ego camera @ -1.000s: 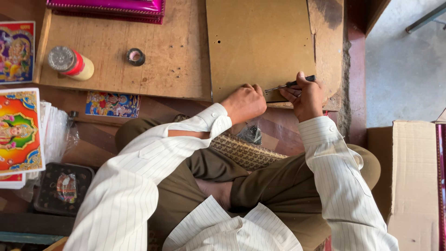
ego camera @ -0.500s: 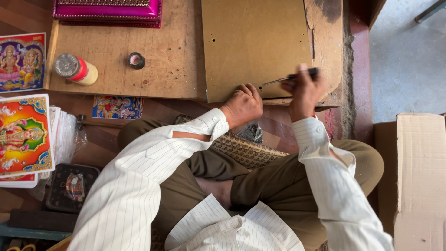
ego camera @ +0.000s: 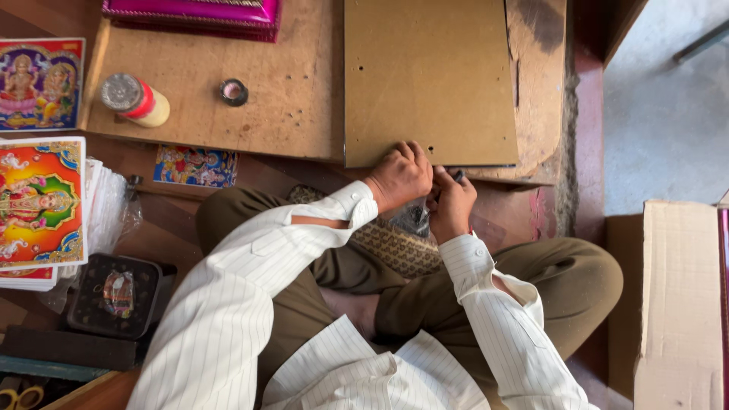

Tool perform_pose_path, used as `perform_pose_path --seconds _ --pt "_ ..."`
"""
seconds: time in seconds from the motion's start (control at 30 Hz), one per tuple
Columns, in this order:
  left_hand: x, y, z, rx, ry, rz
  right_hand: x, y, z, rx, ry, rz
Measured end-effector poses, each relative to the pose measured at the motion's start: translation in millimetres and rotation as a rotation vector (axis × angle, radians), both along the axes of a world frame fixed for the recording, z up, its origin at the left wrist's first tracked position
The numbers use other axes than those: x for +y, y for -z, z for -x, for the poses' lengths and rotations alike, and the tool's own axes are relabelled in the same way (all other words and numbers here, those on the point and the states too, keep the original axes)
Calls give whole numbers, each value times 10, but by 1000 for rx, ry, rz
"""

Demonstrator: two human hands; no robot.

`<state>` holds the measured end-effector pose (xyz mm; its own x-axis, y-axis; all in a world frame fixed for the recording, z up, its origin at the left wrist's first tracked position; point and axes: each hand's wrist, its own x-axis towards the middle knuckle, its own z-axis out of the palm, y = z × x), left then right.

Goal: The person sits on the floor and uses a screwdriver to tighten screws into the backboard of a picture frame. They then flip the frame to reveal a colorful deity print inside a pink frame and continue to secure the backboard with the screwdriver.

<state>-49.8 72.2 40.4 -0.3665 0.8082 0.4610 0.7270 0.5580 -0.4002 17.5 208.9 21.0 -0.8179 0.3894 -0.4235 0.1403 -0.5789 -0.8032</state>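
Head view looked straight down on a low wooden counter [ego camera: 250, 114], the widest thing in sight, with the person seated cross-legged against its near edge in a striped white shirt and brown trousers. On the counter lay a flat brown board [ego camera: 429, 80], its near edge overhanging slightly toward the lap. Both arms were bent sharply at the elbow and drawn in so that the wrists met just below that edge. The left hand [ego camera: 400, 176] lay knuckles-up, fingers curled over the board's near edge and touching it beside a small hole. The right hand [ego camera: 451, 203] sat just beside it, touching it, fingers clenched round a small dark tool [ego camera: 458, 176] of which only the tip showed (its kind could not be told). Something dark and shiny sat between the two hands, too hidden to name.

Off to the left lay a stack of bright religious prints [ego camera: 39, 201], and below them a black tray [ego camera: 114, 296]. A magenta box [ego camera: 194, 14] lay along the counter's far edge. Nearer stood a glue bottle [ego camera: 137, 99] on its side with a red band, and well apart from it a small dark ring [ego camera: 234, 92].
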Motion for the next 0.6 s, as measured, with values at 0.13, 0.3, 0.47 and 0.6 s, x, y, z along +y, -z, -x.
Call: perform_pose_path --seconds 0.13,0.3,0.47,0.6 --pt "20 -1 6 72 -22 -58 4 31 100 33 3 -41" --pt "60 17 -4 52 -30 -97 -27 -4 164 -45 41 -76" --pt "39 35 -11 29 -22 -115 -21 -46 167 -28 10 -48" --pt "16 41 -21 49 -30 -131 -20 -58 170 -41 15 -64"
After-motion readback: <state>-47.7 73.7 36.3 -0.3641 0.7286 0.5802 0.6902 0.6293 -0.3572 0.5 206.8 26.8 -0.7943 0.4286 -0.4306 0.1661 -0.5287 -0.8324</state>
